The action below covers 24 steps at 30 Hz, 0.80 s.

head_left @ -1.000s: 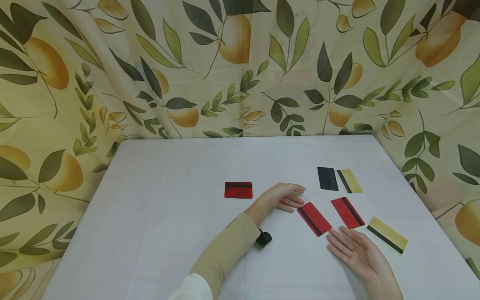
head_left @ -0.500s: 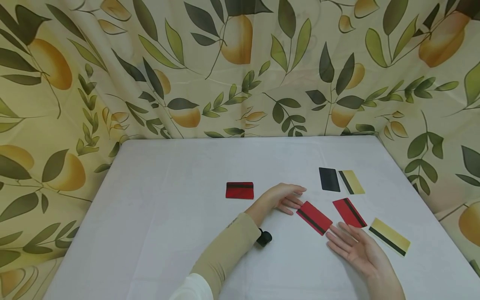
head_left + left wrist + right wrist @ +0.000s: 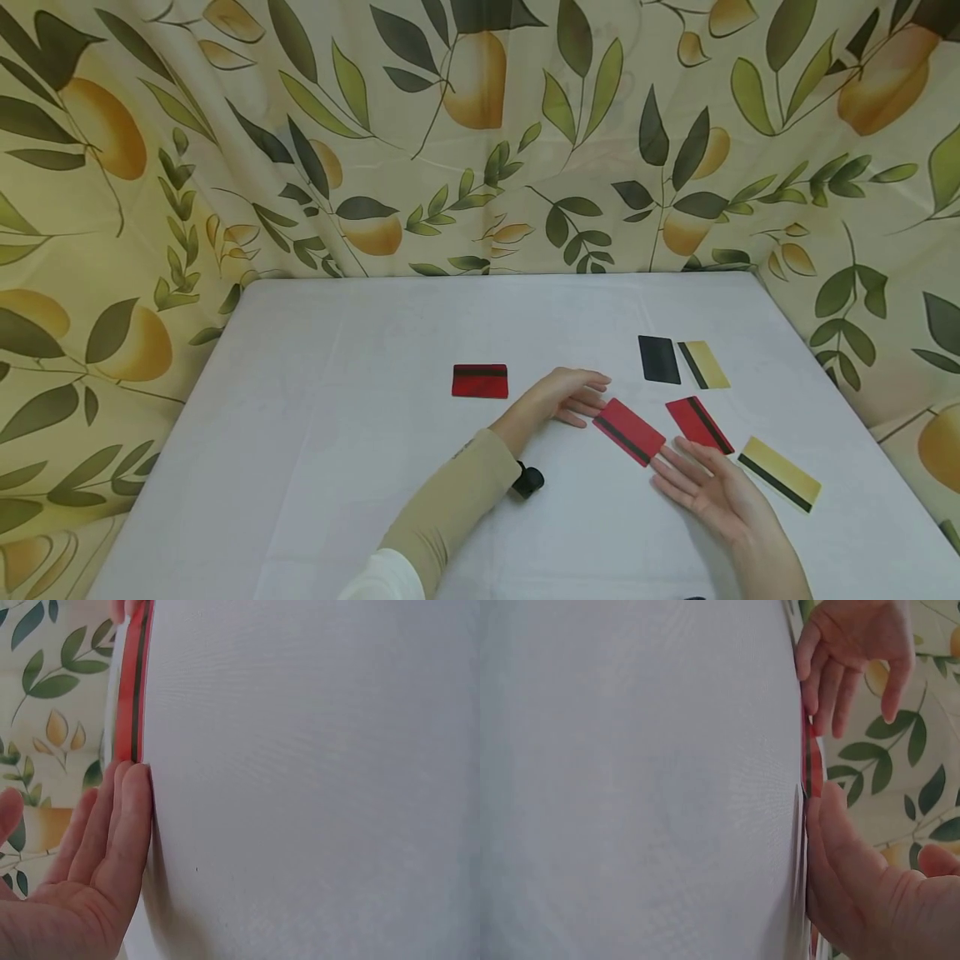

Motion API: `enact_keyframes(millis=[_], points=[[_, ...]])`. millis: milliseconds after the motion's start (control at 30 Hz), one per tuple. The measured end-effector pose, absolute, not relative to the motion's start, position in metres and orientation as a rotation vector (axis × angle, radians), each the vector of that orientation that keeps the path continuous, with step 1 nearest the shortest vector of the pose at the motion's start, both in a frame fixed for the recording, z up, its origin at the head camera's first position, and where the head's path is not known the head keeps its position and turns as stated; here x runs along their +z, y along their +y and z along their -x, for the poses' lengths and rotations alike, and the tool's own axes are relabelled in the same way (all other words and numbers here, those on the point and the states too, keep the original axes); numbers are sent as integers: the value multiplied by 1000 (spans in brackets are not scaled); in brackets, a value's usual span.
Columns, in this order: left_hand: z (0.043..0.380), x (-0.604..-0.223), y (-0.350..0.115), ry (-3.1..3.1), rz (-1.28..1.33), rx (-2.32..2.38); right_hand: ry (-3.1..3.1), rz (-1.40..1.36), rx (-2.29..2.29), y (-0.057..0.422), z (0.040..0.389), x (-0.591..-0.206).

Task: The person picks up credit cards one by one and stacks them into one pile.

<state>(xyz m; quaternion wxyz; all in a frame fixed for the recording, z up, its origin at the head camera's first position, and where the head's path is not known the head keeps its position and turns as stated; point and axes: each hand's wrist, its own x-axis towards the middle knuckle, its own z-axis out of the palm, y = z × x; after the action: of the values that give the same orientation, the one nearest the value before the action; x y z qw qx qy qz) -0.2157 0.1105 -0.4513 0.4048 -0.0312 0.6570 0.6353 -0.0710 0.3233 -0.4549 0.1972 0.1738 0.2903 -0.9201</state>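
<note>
A red card (image 3: 628,432) with a dark stripe lies slanted on the white table between the two hands. At its upper left corner is the left hand (image 3: 573,397), fingers extended and resting sideways near the tabletop. The right hand (image 3: 712,496), palm turned up and inward, has its fingertips at the card's lower right end. In the left wrist view, the left hand's fingertips (image 3: 135,771) meet the near end of the red card (image 3: 131,690). The right wrist view shows a strip of the red card (image 3: 815,761) between the right hand (image 3: 862,877) and the left hand (image 3: 855,652).
Another red card (image 3: 700,425) and a yellow card (image 3: 780,473) lie beside the right hand. Farther back are a black card (image 3: 659,360) and a second yellow card (image 3: 703,364). One darker red card (image 3: 480,381) lies left of the left hand. A patterned curtain (image 3: 480,167) hangs behind the table.
The red card between the hands has turned a little counterclockwise, lying closer to level. The right hand has shifted slightly up and left with its fingertips at the card; the left hand has barely moved.
</note>
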Motion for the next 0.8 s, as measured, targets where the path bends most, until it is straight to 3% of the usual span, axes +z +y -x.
enact_keyframes(millis=[800], points=[[218, -455, 110, 1609, 138, 1679, 990, -650, -2488, 326, 85, -446]])
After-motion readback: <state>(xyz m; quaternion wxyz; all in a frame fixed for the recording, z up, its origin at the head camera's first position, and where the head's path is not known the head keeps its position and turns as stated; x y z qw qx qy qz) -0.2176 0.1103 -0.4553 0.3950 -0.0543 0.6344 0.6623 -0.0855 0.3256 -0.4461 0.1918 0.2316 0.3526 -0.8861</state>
